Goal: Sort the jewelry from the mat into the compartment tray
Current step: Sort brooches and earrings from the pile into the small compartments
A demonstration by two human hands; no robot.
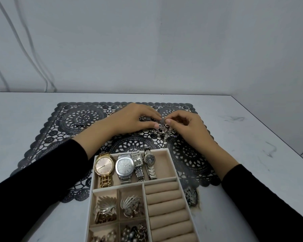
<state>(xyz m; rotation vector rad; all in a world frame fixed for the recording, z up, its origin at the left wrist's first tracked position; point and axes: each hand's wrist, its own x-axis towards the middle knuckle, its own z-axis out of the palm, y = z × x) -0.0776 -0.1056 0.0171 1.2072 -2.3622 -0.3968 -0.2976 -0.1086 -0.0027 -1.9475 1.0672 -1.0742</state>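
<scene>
Fingers first: the right hand [191,125] pinches its thumb and forefinger on a strand at the top of a silvery tangle of jewelry [164,131], just above the middle of the frame, while the left hand [135,119] presses its fingers [156,126] against the same knot from the other side, steadying it. So both hands are closed on that one cluster, which rests on the black lace mat [56,137]. It looks like thin chains and small charms, bright metal, knotted together; individual pieces are too small to tell apart. My read is that it will be light, limp and slippery, prone to snagging on itself or on the mat's cut-outs, so a fine pinch on one chain near a clasp or charm, teased out slowly, should beat any hard pull. Further out, several thin rings [82,112] lie loose at the upper left of the mat. Below, at bottom centre, the beige compartment tray [168,151] already carries four watches [124,167] along its top section and brooch-like pieces in the small left squares; its ring rolls [164,194] at lower right sit bare. All of it rests on the pale counter [252,137].
</scene>
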